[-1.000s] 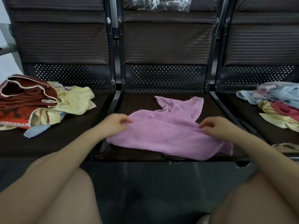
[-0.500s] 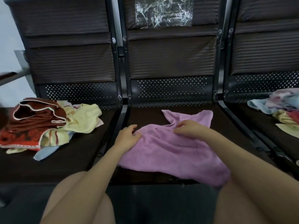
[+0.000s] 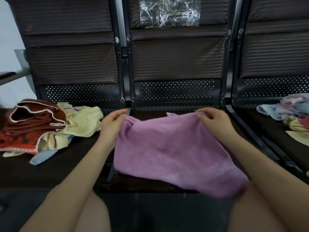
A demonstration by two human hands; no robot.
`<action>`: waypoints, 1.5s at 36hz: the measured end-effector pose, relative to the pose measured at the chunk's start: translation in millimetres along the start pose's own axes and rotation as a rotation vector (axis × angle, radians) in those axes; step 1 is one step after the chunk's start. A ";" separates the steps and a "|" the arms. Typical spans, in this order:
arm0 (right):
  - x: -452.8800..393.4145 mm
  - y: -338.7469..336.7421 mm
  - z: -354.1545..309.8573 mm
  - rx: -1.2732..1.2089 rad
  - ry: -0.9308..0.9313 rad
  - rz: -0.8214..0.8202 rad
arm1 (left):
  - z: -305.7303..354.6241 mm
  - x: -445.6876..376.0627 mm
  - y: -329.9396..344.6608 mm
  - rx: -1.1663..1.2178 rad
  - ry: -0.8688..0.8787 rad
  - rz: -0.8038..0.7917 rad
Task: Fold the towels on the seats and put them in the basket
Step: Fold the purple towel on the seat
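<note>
Both hands have moved to the far edge of the purple towel [image 3: 168, 148] since half a second ago, when the right one lay nearer its middle, and that edge is now lifted off the seat. Fingers [image 3: 117, 114] of the left hand [image 3: 111, 124] curl round the towel's far left corner, thumb on top; fingers [image 3: 203, 117] of the right hand [image 3: 213, 122] pinch the far right corner the same way. Between the two grips the cloth hangs stretched, and its near end trails over the front edge of the middle seat [image 3: 150, 183], down by the right knee.

A narrow strip of bare seat shows behind the raised edge, before the perforated backrest [image 3: 177, 92]. On the left seat lies a heap of towels [image 3: 50, 128], brown-red, pale yellow and light blue, close beside the left wrist but not touching it. On the right seat a second pile of towels [image 3: 289, 114], blue, pink and yellow, runs out of frame. Crumpled clear plastic [image 3: 169, 12] sits on the middle backrest, cut off at the top. How the towel's underside lies is hidden.
</note>
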State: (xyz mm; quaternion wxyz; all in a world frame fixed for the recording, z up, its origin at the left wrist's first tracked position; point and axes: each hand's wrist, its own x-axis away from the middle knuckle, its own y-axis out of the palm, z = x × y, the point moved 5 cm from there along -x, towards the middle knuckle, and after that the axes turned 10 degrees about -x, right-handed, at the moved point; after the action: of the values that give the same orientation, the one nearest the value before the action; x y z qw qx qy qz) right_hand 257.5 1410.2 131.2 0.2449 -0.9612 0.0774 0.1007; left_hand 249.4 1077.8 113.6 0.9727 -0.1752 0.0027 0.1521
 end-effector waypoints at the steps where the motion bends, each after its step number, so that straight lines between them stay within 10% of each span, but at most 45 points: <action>1: 0.7 -5.9 -1.0 -0.017 -0.008 0.029 | -0.4 0.1 -8.8 0.013 0.005 0.048; 5: 13.0 -22.0 4.8 -0.017 0.034 -0.036 | -9.5 -1.9 -33.0 -0.189 0.017 0.089; 11: 48.2 -10.9 39.3 0.247 0.157 -0.584 | -52.5 7.5 -8.7 -0.983 0.033 -0.397; 15: 66.8 -6.0 53.7 0.246 0.267 -0.778 | -57.1 10.0 8.2 -1.067 0.062 -0.435; 27: 8.1 13.3 53.9 0.239 0.301 -0.416 | -62.8 -14.8 41.8 -0.977 0.062 -0.310; 40: 24.4 56.6 42.3 0.174 0.300 -0.623 | -57.1 -7.3 44.6 -0.810 0.173 -0.425; 47: 14.7 42.7 40.0 -0.187 0.581 -0.327 | -32.2 -2.2 38.9 -0.631 0.258 -0.431; 54: 13.3 -6.0 36.5 -0.149 0.315 -0.080 | -15.8 21.0 15.8 -0.665 0.344 -0.425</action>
State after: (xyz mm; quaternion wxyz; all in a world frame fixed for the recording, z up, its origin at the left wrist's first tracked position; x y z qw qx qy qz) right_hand 265.8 1431.8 99.6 0.1618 -0.9829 0.0689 -0.0554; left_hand 265.6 1092.8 92.2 0.8583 -0.4988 0.0795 -0.0905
